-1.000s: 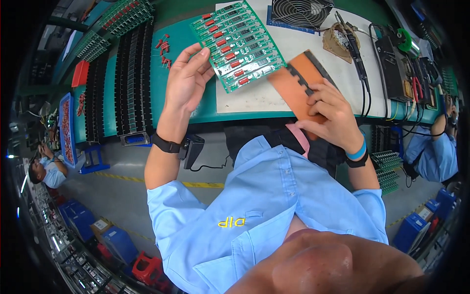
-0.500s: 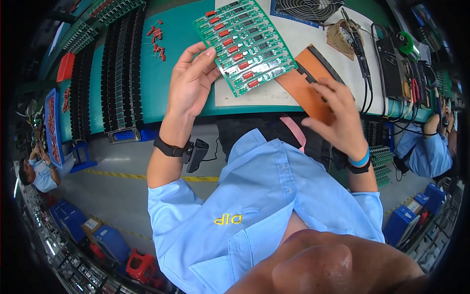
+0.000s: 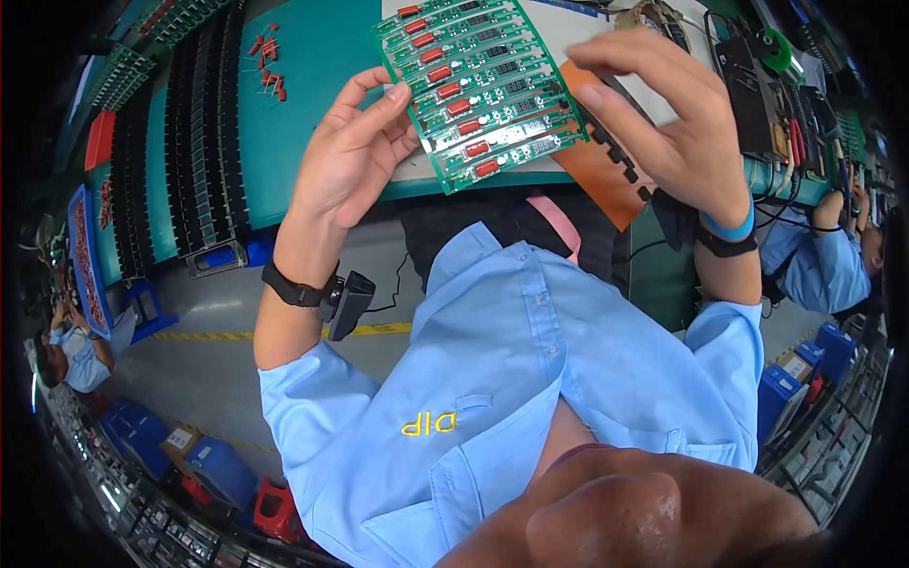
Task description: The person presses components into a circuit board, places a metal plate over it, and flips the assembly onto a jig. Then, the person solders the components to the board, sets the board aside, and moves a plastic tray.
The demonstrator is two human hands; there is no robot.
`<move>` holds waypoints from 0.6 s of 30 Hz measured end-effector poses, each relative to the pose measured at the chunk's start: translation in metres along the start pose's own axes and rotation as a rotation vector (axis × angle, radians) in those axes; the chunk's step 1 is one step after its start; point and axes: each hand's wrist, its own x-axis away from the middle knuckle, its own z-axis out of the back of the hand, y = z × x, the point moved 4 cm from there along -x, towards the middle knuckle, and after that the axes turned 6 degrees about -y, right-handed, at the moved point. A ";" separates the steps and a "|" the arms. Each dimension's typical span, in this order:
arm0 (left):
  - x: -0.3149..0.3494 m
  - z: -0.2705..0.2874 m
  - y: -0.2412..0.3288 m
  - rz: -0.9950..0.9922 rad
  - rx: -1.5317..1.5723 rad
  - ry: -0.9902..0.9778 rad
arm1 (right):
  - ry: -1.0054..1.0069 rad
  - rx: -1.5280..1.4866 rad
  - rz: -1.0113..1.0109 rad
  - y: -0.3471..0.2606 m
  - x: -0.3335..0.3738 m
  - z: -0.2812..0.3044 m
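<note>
One green circuit board [image 3: 473,99], lined with red parts, is up above the desk [image 3: 312,47], its left edge pinched in the person's left hand [image 3: 355,151]. Beside its right edge the right hand [image 3: 677,128] hangs with thumb and fingers apart, seemingly holding nothing. Beneath, an orange sheet [image 3: 603,189] slants past the desk's near edge.

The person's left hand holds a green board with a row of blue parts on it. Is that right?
Not quite: the parts in that row are red, not blue, as the head view shows. The left hand does hold the green board.
</note>
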 end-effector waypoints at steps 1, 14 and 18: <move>0.000 -0.001 -0.001 0.002 -0.004 0.000 | -0.026 0.012 0.044 -0.003 -0.007 -0.002; 0.004 -0.011 -0.004 0.036 -0.021 -0.022 | -0.114 -0.108 0.009 -0.004 -0.052 -0.030; 0.002 -0.010 -0.006 0.048 -0.008 -0.055 | -0.196 -0.118 -0.016 -0.001 -0.056 -0.038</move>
